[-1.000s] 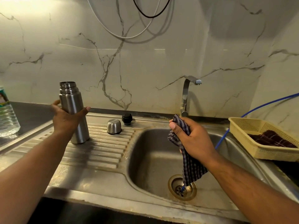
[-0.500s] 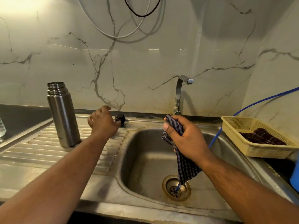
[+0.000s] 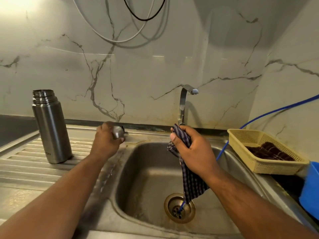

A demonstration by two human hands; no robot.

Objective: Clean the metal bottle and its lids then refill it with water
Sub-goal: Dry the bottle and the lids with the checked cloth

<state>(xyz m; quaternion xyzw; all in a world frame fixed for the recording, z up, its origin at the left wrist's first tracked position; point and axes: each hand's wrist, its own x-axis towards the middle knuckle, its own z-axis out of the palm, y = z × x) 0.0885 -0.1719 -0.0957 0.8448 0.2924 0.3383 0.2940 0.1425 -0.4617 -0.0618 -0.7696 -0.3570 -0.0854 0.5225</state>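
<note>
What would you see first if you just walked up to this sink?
The tall shiny metal bottle stands open on the ribbed drainboard at the left. In the middle, the left hand holds a small metal lid near the back edge of the sink. The right hand grips a checked cloth that hangs down toward the drain. A yellow basket sits at the right.
</note>
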